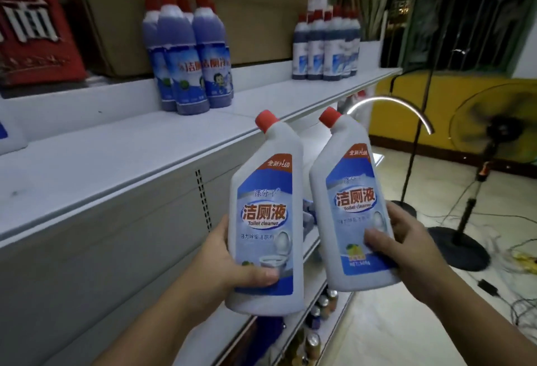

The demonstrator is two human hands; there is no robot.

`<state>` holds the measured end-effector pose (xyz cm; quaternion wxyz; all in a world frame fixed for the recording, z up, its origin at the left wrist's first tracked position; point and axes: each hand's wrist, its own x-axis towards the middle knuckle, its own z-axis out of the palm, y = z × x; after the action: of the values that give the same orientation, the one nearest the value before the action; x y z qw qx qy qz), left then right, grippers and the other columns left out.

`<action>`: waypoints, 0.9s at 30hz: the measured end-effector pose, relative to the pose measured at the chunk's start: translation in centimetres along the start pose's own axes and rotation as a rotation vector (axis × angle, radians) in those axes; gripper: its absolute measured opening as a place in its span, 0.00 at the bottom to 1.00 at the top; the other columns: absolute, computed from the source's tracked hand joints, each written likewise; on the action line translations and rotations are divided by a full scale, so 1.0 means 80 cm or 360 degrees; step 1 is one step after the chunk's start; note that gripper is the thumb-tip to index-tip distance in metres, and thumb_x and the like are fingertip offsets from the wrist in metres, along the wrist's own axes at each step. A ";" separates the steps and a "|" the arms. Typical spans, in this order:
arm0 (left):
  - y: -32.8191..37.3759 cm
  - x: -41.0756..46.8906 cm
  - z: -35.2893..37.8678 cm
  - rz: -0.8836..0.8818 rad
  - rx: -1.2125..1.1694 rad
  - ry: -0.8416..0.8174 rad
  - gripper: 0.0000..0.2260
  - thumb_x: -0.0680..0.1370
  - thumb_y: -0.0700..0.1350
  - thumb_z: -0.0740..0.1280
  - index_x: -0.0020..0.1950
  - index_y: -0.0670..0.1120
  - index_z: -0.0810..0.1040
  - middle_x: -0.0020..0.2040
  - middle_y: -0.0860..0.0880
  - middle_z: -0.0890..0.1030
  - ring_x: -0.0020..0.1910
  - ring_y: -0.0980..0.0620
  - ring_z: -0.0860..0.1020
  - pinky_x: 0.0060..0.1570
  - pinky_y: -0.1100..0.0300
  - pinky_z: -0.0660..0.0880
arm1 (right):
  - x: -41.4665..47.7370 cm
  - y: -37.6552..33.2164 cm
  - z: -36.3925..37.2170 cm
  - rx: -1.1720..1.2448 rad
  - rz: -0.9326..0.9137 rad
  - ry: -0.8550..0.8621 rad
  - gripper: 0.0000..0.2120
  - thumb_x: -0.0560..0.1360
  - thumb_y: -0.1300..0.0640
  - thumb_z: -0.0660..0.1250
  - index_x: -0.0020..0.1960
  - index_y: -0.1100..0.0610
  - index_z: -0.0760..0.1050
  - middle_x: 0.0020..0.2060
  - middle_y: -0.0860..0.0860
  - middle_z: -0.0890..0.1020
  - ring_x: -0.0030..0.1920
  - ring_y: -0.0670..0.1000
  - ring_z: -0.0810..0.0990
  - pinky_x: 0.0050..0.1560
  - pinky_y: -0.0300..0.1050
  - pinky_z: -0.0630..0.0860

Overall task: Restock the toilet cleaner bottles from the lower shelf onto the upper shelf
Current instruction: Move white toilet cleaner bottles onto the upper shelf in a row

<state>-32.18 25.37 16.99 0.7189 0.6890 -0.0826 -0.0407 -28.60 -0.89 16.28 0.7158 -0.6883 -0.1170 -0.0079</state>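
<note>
Left hand (216, 256), right hand (412, 245) grip bottles (263, 220); white upper shelf (116, 156), tiled floor (392, 325), fan (499, 130)

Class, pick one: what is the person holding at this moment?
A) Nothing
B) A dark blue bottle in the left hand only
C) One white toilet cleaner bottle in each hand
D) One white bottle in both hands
C: the left hand holds the left bottle and the right hand holds the right bottle, both white with red caps.
</note>
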 end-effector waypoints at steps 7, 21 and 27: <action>0.122 -0.024 -0.015 0.0440 0.0188 0.0280 0.35 0.48 0.41 0.79 0.55 0.49 0.77 0.48 0.47 0.86 0.46 0.47 0.84 0.39 0.58 0.80 | 0.030 -0.093 0.056 0.0153 -0.0369 -0.0196 0.41 0.38 0.36 0.80 0.48 0.49 0.77 0.40 0.50 0.87 0.39 0.52 0.86 0.30 0.39 0.80; 0.232 -0.186 -0.152 0.0602 0.0384 0.1255 0.34 0.52 0.35 0.80 0.55 0.50 0.76 0.46 0.49 0.86 0.46 0.50 0.84 0.39 0.56 0.82 | 0.075 -0.190 0.304 0.0326 -0.0610 -0.1102 0.39 0.37 0.40 0.81 0.47 0.46 0.77 0.41 0.50 0.87 0.42 0.50 0.86 0.33 0.40 0.81; 0.252 -0.257 -0.208 0.0568 0.0486 0.1670 0.34 0.50 0.40 0.78 0.56 0.51 0.77 0.49 0.49 0.85 0.52 0.45 0.81 0.53 0.43 0.77 | 0.084 -0.220 0.392 0.0293 -0.0592 -0.1185 0.23 0.57 0.57 0.73 0.51 0.48 0.74 0.40 0.47 0.85 0.43 0.50 0.84 0.42 0.46 0.81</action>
<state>-50.58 46.27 35.20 0.5519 0.6882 0.1651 0.4410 -29.98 30.15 35.55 0.6695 -0.5447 -0.4899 0.1226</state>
